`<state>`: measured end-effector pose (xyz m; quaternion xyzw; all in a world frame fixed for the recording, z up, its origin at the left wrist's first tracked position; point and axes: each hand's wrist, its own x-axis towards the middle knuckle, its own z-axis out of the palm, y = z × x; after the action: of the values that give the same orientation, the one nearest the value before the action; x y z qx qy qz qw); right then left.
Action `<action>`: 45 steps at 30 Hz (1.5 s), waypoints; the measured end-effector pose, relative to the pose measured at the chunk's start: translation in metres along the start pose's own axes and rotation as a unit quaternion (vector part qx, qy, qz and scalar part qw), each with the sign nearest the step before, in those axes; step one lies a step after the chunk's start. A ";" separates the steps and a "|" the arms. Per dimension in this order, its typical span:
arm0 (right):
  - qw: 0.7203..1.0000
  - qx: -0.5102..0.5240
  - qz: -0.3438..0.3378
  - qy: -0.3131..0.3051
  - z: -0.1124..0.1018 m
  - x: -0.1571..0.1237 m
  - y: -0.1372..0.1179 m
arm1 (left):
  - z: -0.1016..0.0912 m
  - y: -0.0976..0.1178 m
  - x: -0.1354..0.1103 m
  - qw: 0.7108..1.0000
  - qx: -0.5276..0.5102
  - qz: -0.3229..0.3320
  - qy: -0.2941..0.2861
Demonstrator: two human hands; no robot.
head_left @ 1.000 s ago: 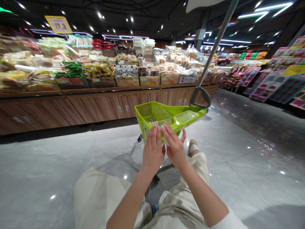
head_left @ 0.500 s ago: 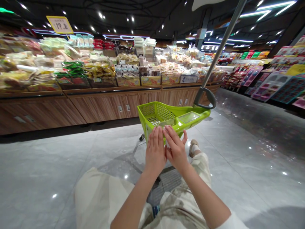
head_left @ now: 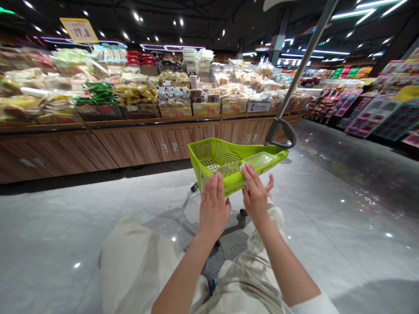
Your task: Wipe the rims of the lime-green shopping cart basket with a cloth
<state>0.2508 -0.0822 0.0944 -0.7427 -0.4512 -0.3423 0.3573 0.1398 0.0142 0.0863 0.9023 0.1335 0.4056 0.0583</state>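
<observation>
A lime-green shopping cart (head_left: 214, 145) with a perforated basket stands on the floor in front of my knees. My left hand (head_left: 213, 205) lies against the basket's near side, fingers straight and together, tips at the rim, thumb apart. It holds nothing that I can see. My right hand (head_left: 257, 194) presses a small white wipe (head_left: 242, 168) onto the green rim beside the clear panel (head_left: 260, 160). Its fingers are bent over the wipe, with the little finger lifted; most of the wipe is hidden beneath them.
A grey pole with a looped grip (head_left: 282, 133) rises from the cart's right end. Behind it runs a wooden counter (head_left: 137, 146) stacked with packaged food, with a price sign (head_left: 79, 30) at left. More shelves (head_left: 369, 113) stand right. Glossy tiles (head_left: 81, 226) cover the floor.
My right hand has moved right along the rim, away from my left hand, and the white wipe under it now shows. My left hand has stayed in place against the basket.
</observation>
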 end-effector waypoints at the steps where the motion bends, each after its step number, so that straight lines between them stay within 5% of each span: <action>1: 1.000 0.013 -0.018 -0.013 0.000 -0.001 -0.008 | 0.001 0.000 0.000 1.000 -0.002 0.000 0.003; 5: 0.991 0.044 -0.114 -0.056 0.000 -0.002 -0.020 | 0.002 -0.002 -0.001 1.000 -0.004 0.007 0.010; 9: 0.999 0.009 -0.042 -0.009 -0.001 0.000 0.005 | 0.001 -0.001 0.000 1.000 0.012 0.006 -0.003; 12: 1.000 0.004 0.016 0.020 0.002 -0.004 0.001 | 0.003 -0.001 -0.001 1.000 0.013 0.001 0.002; 18: 0.994 0.057 -0.085 -0.036 0.004 -0.009 -0.021 | 0.005 -0.004 -0.003 1.000 0.003 0.011 0.013; 24: 0.998 0.015 0.045 0.029 0.008 -0.008 -0.011 | 0.000 -0.001 -0.002 1.000 0.010 0.004 -0.010; 29: 0.994 0.062 -0.080 -0.041 0.009 -0.012 -0.027 | 0.003 -0.005 -0.003 1.000 0.005 0.021 0.005; 35: 0.997 0.001 0.059 0.050 0.012 -0.009 -0.003 | 0.001 -0.005 0.000 1.000 0.009 0.011 -0.021; 41: 0.994 0.059 -0.083 -0.024 0.014 -0.010 -0.014 | 0.004 -0.006 0.002 1.000 0.010 0.024 -0.009; 45: 0.999 0.013 0.020 0.031 0.013 -0.007 0.003 | 0.005 -0.006 0.003 1.000 0.008 0.016 -0.011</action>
<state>0.2536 -0.0751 0.0816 -0.7361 -0.4291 -0.3518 0.3877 0.1444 0.0206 0.0843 0.9092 0.1214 0.3957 0.0456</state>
